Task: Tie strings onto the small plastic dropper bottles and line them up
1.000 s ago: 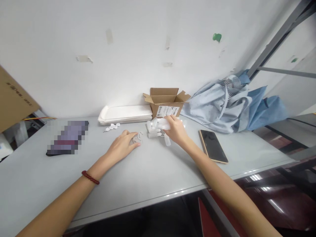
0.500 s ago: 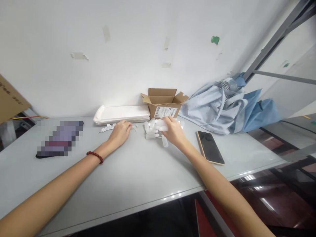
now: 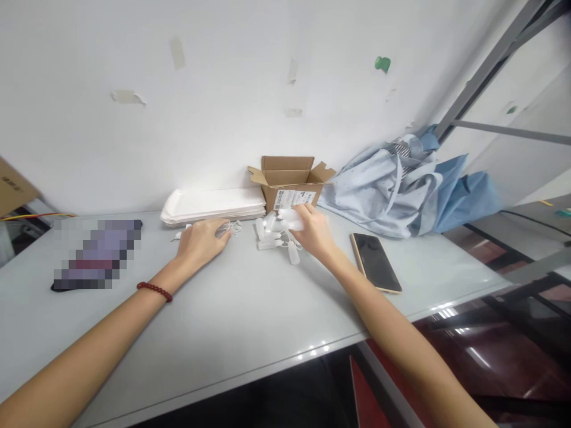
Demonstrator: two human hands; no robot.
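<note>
My left hand (image 3: 201, 242), with a dark red bead bracelet (image 3: 154, 290) at the wrist, is closed low over the table. Small white pieces with thin strands (image 3: 234, 226) show at its fingertips; their kind is unclear. My right hand (image 3: 313, 233) is closed on a translucent white plastic piece (image 3: 292, 219), its far side hidden by my fingers. Under and beside that hand lies a loose pile of similar translucent pieces (image 3: 269, 244), some with thin loops.
An open cardboard box (image 3: 285, 193) stands behind the pile, beside a stack of white paper sleeves (image 3: 213, 203). Blue cloth (image 3: 379, 190) lies at the right, behind a phone (image 3: 377, 263). A pixelated dark item (image 3: 96, 255) is at the left.
My left hand has shifted left over the small white pieces, with some now at its fingertips. My right hand has drawn a translucent piece up a little from the pile. The view moved slightly.
</note>
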